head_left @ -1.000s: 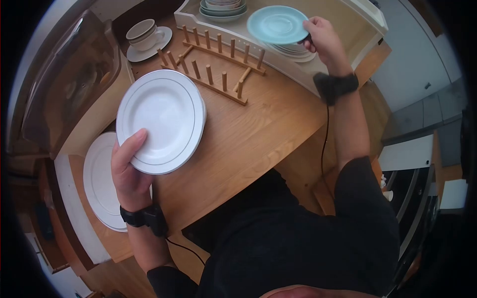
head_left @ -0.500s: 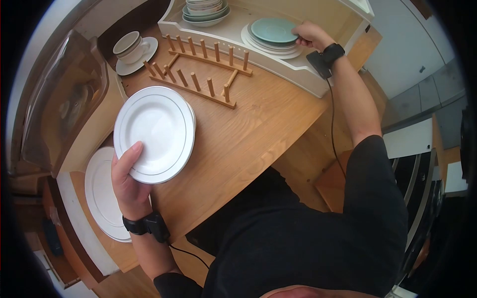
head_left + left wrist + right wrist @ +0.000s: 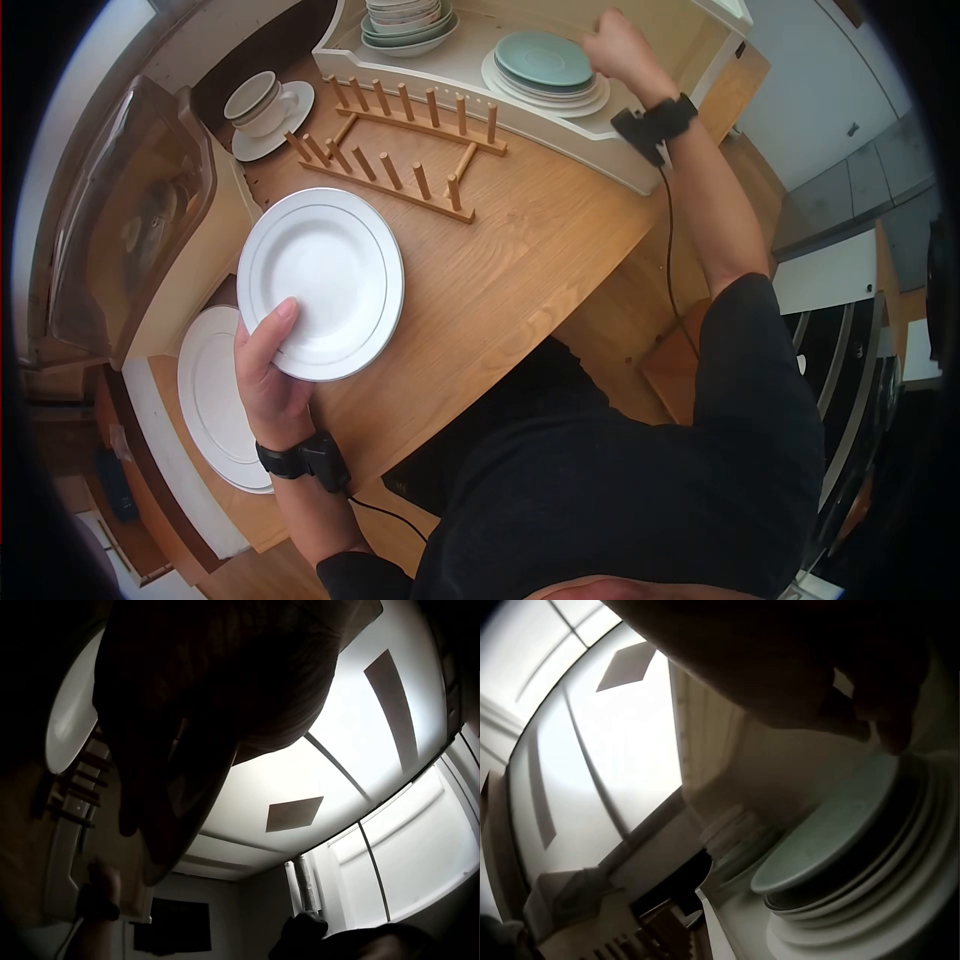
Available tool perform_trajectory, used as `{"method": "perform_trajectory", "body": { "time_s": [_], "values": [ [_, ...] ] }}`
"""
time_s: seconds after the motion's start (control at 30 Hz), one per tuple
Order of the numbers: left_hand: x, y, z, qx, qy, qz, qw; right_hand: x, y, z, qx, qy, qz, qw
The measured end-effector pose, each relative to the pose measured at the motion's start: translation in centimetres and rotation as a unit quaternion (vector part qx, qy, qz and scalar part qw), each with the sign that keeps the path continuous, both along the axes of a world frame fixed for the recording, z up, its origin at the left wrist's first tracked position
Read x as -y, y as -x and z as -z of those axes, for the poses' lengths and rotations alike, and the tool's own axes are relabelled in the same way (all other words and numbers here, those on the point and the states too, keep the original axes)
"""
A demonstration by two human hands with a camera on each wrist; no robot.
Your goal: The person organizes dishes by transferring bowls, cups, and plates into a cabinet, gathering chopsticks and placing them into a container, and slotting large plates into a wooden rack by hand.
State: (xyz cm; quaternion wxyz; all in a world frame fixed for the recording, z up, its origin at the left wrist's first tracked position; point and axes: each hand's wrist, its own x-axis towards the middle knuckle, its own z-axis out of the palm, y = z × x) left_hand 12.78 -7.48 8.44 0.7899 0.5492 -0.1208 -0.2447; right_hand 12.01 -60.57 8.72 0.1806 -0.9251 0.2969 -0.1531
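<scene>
My left hand [image 3: 275,375] grips white plates [image 3: 345,250] with a thin grey ring near the rim, its thumb on the top plate's face. They are held up over the wooden table, tilted toward the head camera. At the back right, my right hand [image 3: 622,48] is raised just off the edge of a pale green plate [image 3: 543,58], with fingers loosely bent and nothing in them. That green plate lies on a stack of white plates [image 3: 590,105] inside a cream shelf unit. In the right wrist view, the fingertips [image 3: 892,739] hang right at the green plate's rim.
A wooden dish rack [image 3: 400,180] with upright pegs stands in front of the shelf unit [image 3: 560,140]. Stacked bowls [image 3: 410,40] sit on the shelf's left. Cups [image 3: 262,105] on a saucer [image 3: 300,105] are at the back left. A larger white plate [image 3: 205,400] lies beneath my left wrist.
My right hand lowered the green plate onto the shelf stack, let go and rose away. My left hand moved down slightly in the head view, still holding the white plates.
</scene>
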Motion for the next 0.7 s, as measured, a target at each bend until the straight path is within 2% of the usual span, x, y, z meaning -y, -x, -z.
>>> {"method": "perform_trajectory", "body": {
  "time_s": [0.03,0.1,0.13,0.17,0.23,0.27,0.3,0.33,0.4,0.43,0.47,0.53,0.6,0.67,0.7],
  "values": [
    [0.2,0.1,0.0,0.020,-0.005,-0.001,1.000,-2.3,0.2,-0.6,0.072,0.024,-0.056,0.996],
    [0.4,0.5,0.0,0.025,-0.021,0.004,0.999,-13.5,4.3,-4.8,0.098,-0.148,-0.181,0.967],
    [0.5,0.7,0.0,0.030,-0.033,0.007,0.999,-16.6,5.6,-5.4,0.071,-0.232,-0.262,0.934],
    [0.6,0.9,0.0,0.030,-0.038,0.013,0.999,-19.9,6.4,-5.4,0.062,-0.284,-0.293,0.911],
    [1.0,1.4,-0.2,0.033,-0.039,0.044,0.998,-23.7,8.0,-6.1,-0.034,-0.397,-0.359,0.844],
    [1.3,1.7,-0.2,0.033,-0.043,0.049,0.997,-24.7,8.1,-5.4,-0.031,-0.401,-0.355,0.844],
    [1.6,2.2,-0.2,0.027,-0.047,0.047,0.997,-25.4,8.1,-4.2,-0.015,-0.419,-0.392,0.819],
    [1.7,2.5,-0.1,0.021,-0.050,0.044,0.998,-25.7,8.1,-3.6,0.000,-0.436,-0.430,0.791],
    [1.2,2.3,1.0,0.053,-0.082,0.070,0.993,-25.2,8.3,-3.7,0.009,-0.478,-0.414,0.775],
    [1.2,2.4,1.3,-0.032,0.035,0.151,0.987,-24.7,8.4,-3.8,0.013,-0.519,-0.398,0.756],
    [1.2,2.5,1.5,-0.117,0.152,0.228,0.955,-24.2,8.6,-4.3,0.012,-0.518,-0.399,0.757],
    [2.8,2.6,1.5,-0.065,0.144,0.302,0.940,-22.2,9.0,-5.6,0.077,-0.508,-0.270,0.815],
    [3.9,2.9,1.9,-0.048,0.068,0.348,0.934,-17.6,7.8,-5.0,0.188,-0.505,-0.273,0.797],
    [4.4,3.5,2.6,0.010,-0.021,0.410,0.912,-12.1,6.3,-4.9,0.250,-0.446,-0.224,0.830],
    [4.9,4.3,2.9,0.012,-0.017,0.410,0.912,-8.7,5.4,-4.2,0.239,-0.422,-0.158,0.860]
  ]
}}
